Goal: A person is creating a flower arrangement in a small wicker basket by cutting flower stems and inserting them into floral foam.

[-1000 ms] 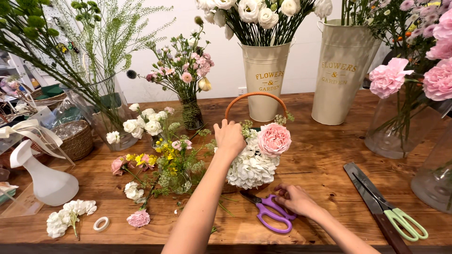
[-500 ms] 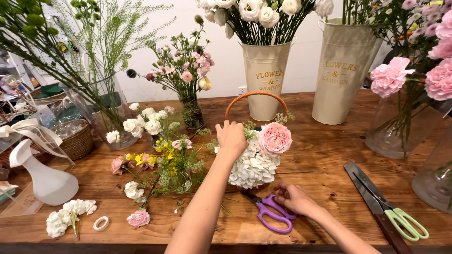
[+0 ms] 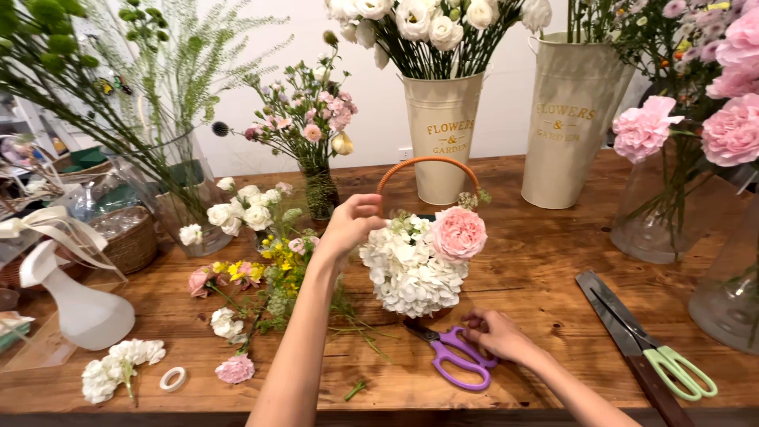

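L. hand (image 3: pixel 350 225) was closed on a stem by the hydrangea (image 3: pixel 411 273), steadying it; r. hand (image 3: pixel 494 332) rested unclenched on purple scissors (image 3: pixel 458 360).

place: flower shop | cues: flower buckets (image 3: pixel 443 134), vases (image 3: pixel 668 205), cut stems (image 3: pixel 261 292)

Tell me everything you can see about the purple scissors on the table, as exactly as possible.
The purple scissors lie flat on the wooden table, just in front of the flower basket. The two loop handles look like glossy purple plastic and point toward the person; the short dark blades point up and left, toward the white hydrangea, and look closed. The right hand rests on the right handle, fingers on top, not through the loops. The left hand is away from them, up at the flowers.
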